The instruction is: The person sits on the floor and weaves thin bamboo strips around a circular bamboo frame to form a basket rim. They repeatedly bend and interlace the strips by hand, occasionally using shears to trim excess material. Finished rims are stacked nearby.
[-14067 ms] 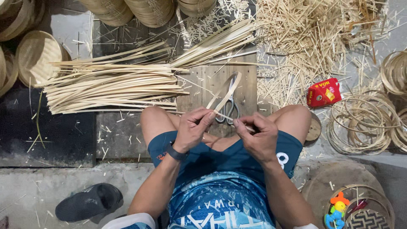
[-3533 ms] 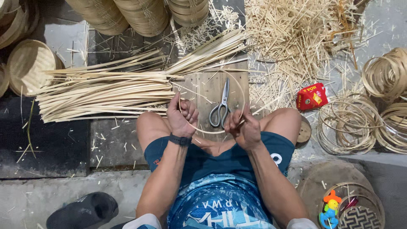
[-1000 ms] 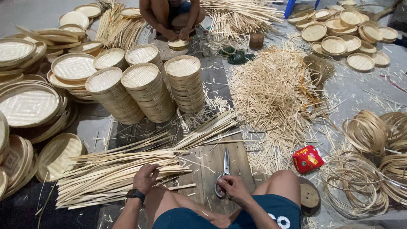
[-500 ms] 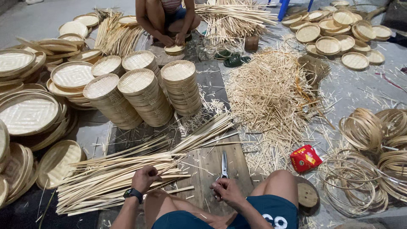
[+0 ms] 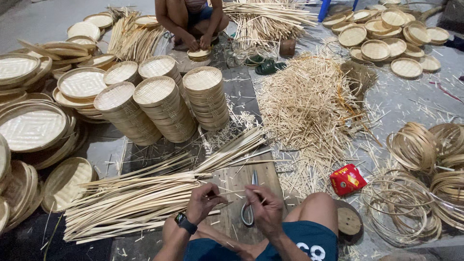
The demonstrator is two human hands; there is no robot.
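My left hand, with a dark watch on the wrist, and my right hand are held close together over a wooden board. Both pinch a thin bamboo strip stretched between them. A pair of scissors lies on the board, partly behind my right hand. A long bundle of pale bamboo strips lies on the floor just left of my left hand. My bare knee and blue shorts show at the bottom.
Stacks of round woven bamboo lids stand ahead, flat woven trays at the left. Bamboo offcuts are heaped at centre right, with hoops and a red packet to the right. Another person sits at the far end.
The view has lifted from my lap to the whole floor. My hands have drawn closer together on the strip over the board.
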